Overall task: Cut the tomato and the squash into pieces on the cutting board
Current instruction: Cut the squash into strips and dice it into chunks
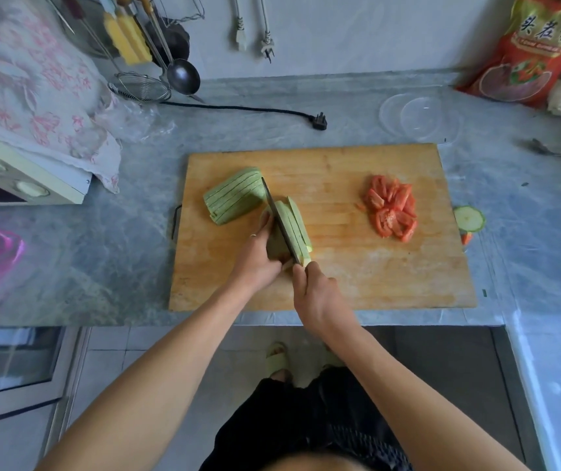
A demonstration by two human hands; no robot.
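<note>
A wooden cutting board (357, 266) lies on the grey counter. On its left part a sliced half of pale green squash (233, 197) lies as a fanned stack. Beside it my left hand (258, 256) grips the other squash piece (277, 244), with cut slices (297, 226) leaning to the right of the blade. My right hand (316, 290) grips the handle of a dark knife (279, 219), whose blade stands in the squash. A heap of red tomato pieces (391, 207) sits on the board's right part.
A round squash end slice (469, 218) and a tomato bit lie on the counter right of the board. Clear plastic lids (420, 117) and a red bag (530, 49) are behind. A black plug and cord (318, 120), a wire strainer (140, 88) and a cloth-covered appliance (24, 96) stand at the left.
</note>
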